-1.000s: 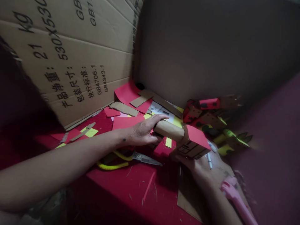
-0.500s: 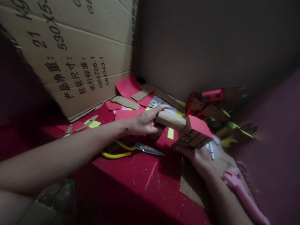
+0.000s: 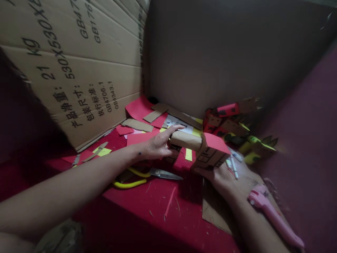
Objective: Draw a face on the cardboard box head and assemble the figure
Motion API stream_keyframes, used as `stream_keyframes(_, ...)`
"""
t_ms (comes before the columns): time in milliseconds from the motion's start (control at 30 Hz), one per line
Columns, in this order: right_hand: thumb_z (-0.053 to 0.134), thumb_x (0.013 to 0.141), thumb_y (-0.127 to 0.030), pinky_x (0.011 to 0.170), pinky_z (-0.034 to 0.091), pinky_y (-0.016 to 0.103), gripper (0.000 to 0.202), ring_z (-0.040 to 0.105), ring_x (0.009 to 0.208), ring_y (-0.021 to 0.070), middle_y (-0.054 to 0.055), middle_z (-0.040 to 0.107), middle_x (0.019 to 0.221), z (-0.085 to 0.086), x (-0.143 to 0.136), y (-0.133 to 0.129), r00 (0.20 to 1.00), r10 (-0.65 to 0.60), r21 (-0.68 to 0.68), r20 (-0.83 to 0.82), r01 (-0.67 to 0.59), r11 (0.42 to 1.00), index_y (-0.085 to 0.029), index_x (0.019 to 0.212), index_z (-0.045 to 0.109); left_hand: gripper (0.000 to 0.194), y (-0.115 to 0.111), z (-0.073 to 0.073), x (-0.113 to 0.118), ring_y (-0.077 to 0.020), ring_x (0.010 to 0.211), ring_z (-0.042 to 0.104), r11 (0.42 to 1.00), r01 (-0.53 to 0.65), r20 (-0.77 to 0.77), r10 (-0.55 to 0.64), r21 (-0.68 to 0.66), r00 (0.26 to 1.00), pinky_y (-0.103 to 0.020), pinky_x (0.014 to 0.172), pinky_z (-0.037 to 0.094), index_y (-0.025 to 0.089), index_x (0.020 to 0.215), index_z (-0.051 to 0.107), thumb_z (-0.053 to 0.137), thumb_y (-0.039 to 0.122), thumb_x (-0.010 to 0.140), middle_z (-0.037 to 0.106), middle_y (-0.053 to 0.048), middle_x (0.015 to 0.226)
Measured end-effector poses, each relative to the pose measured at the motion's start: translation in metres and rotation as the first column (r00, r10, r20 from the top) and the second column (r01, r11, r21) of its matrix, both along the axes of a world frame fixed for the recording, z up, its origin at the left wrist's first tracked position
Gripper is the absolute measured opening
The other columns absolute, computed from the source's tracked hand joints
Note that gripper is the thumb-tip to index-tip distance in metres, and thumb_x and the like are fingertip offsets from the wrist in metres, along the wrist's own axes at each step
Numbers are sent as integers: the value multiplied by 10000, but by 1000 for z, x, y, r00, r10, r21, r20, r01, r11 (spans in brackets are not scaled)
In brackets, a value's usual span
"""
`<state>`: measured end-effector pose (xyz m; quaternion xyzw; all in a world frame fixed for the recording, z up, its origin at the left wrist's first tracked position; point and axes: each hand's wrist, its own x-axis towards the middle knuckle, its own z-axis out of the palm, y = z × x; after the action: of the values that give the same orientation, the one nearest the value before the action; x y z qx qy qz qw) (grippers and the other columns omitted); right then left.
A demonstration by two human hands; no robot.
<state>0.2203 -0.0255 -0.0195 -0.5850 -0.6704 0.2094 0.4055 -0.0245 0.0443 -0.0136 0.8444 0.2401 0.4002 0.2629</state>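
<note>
A cardboard tube [image 3: 186, 140] lies sideways, its right end against a small cardboard box [image 3: 210, 154] with a red paper top. My left hand [image 3: 161, 144] is closed round the tube's left end, thumb and fingers spread over its two sides. Under the box, my right hand [image 3: 214, 174] grips its lower side; most of those fingers are hidden behind it. Yellow-handled scissors [image 3: 147, 174] lie on the red tabletop [image 3: 131, 207] just below my left hand. A thin red paper strip [image 3: 170, 201] is nearer the front edge.
A large printed cardboard sheet [image 3: 105, 59] stands at the left. Paper and cardboard scraps [image 3: 138, 124] lie at its foot. Decorated red and yellow-green cardboard pieces [image 3: 229, 109] are at the back right. Markers [image 3: 233, 167] and a pink glue gun [image 3: 273, 214] lie on the right.
The view has shifted, so the surroundings appear slightly lower and further left. Both hands keep their hold on the tube and box, with little other visible change.
</note>
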Motion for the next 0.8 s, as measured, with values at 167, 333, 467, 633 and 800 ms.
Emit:
stream_keyframes(167,800,583,-339,709,567,402,362,659,810,272,35,725,860,3,-3,-2,999,11,12,-34,-10,1000,-207,875,631,771,-1,0,-1,-207,915,543,999,-7,-18,6,-48,1000,-334,769,510,214,1424,313,684,255,748,520,-89,1169)
stream_keyframes(333,774,591,-321,728,573,410,379,666,845,279,47,737,927,3,-3,-5,998,20,22,-64,-19,1000,-210,928,642,779,-6,2,-1,-140,659,523,987,16,-35,-22,-162,999,-287,598,493,235,1463,240,644,286,800,537,-3,881)
stream_keyframes(467,761,600,-319,702,572,406,361,672,815,278,67,744,948,4,-4,-5,997,30,19,-71,-28,999,-210,926,651,791,-7,4,-1,-212,850,582,993,-65,-52,60,-101,997,-370,747,529,250,1475,272,663,325,791,555,-91,1137)
stream_keyframes(633,773,588,-286,662,565,384,306,656,787,268,46,726,864,5,-7,-6,997,22,14,-77,-21,1000,-211,853,640,827,-6,5,0,-340,1169,529,998,-60,-34,59,-22,998,-521,1008,445,230,1511,243,654,391,812,496,-159,1347)
stream_keyframes(800,783,594,-277,668,554,380,255,648,795,268,53,722,866,13,-11,-11,997,6,6,-76,-5,1000,-211,781,624,877,-7,8,1,-385,1352,395,996,-84,-47,84,1,995,-552,1110,338,183,1532,182,635,434,825,447,-199,1434)
